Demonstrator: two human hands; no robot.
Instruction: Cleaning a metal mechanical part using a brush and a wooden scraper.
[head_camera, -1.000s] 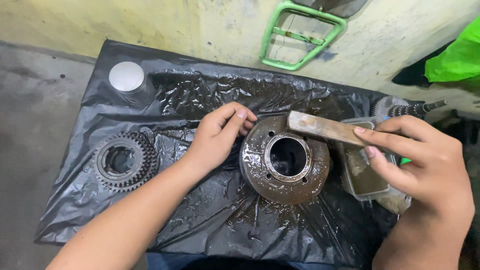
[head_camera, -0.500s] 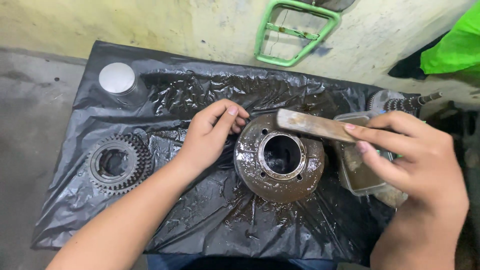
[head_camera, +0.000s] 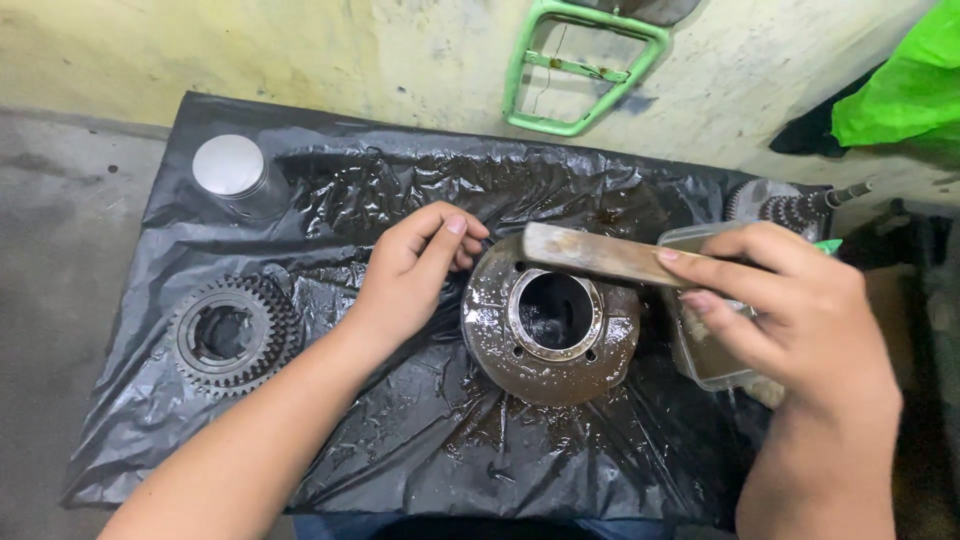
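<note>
Hub (head_camera: 550, 325), round, metal and greasy, lies flat near the middle of a black plastic sheet (head_camera: 400, 450) spread over the surface, its open bore facing up at the head camera.

Left hand (head_camera: 410, 275) rests at the hub's left rim, fingers curled, their tips at the upper edge of the flange; it steadies the part more than grips it, and whether anything is pinched between the fingers cannot be told.

Right hand (head_camera: 790, 310) is closed on the handle of a flat brush (head_camera: 590, 253), held level across the top of the hub, its worn end reaching past the bore.

Behind that hand sits a clear tub (head_camera: 700, 350) of brown liquid, just beside the hub.

Judging by the wet brown film on the flange and the puddled sheet around it, washing looks well under way; the bore's rim shows bright, while the outer face looks dirty and seems to need more brushing.

A toothed gear (head_camera: 232, 335) lies well apart at left, looking drier. A piston (head_camera: 232, 170) stands at the sheet's far left corner, and a splined shaft (head_camera: 800, 208) lies at far right. A green frame (head_camera: 585, 65) leans on the wall.
</note>
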